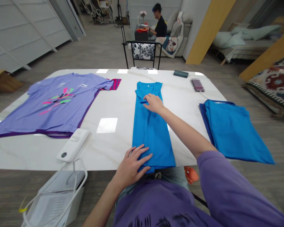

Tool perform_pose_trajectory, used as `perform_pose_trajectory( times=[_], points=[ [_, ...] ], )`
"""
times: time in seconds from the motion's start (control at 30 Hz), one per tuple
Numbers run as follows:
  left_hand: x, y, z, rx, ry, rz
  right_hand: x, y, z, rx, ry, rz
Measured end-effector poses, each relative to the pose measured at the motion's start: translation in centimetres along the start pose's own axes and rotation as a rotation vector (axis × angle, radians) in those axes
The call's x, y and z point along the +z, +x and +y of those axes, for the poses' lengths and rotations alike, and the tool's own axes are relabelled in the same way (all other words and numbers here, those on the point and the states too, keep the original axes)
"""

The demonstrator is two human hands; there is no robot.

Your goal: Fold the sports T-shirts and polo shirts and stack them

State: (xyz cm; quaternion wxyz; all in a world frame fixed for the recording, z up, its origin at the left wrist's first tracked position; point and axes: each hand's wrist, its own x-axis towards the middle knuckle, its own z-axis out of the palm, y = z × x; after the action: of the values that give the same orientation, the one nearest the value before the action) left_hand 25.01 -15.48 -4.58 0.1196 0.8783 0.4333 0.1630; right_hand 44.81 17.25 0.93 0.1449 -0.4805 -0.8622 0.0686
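Observation:
A bright blue T-shirt (153, 135), folded into a long narrow strip, lies on the table in front of me with its collar at the far end. My left hand (133, 162) rests flat on its near left edge, fingers spread, by the hem. Near the collar, my right hand (154, 103) has its fingers bent around the edge of a folded-over sleeve; the fingertips partly hide the cloth there.
The white table (115, 148) also bears spread purple T-shirts (85, 101) at left, folded blue clothes (234, 129) at right, a white device (74, 143), a dark case (180, 73) and a phone (197, 85). A chair (143, 52) stands beyond; a person (161, 26) sits farther back.

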Motion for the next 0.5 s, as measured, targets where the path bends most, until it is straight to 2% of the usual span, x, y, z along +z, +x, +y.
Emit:
perform_pose_trajectory(
  times=[0.07,0.13,0.2,0.27,0.3,0.37,0.4,0.5],
  points=[
    [-0.1,0.1,-0.1,0.002,0.002,0.008,1.6,3.5,0.3,0.051,-0.084,-0.060],
    [-0.3,0.2,-0.2,0.014,0.005,0.013,2.8,5.4,0.5,0.063,-0.076,-0.131],
    [-0.5,0.3,-0.2,0.043,0.009,0.005,3.2,5.8,0.8,0.026,0.013,-0.158],
    [-0.8,0.1,-0.3,0.059,-0.003,0.001,2.5,4.1,1.0,-0.029,0.117,-0.078],
    [-0.9,-0.1,-0.4,0.056,-0.016,0.006,1.9,2.4,1.1,-0.059,0.161,-0.017],
    [-1.2,-1.1,-0.8,0.037,-0.040,0.033,-0.1,-2.8,1.3,-0.144,0.240,0.061],
    [-1.3,-1.7,-1.2,0.027,-0.043,0.049,-1.2,-6.3,1.4,-0.212,0.286,0.035],
    [-1.4,-3.8,-2.3,0.042,-0.006,0.062,-4.0,-18.2,1.2,-0.419,0.359,-0.193]
  ],
)
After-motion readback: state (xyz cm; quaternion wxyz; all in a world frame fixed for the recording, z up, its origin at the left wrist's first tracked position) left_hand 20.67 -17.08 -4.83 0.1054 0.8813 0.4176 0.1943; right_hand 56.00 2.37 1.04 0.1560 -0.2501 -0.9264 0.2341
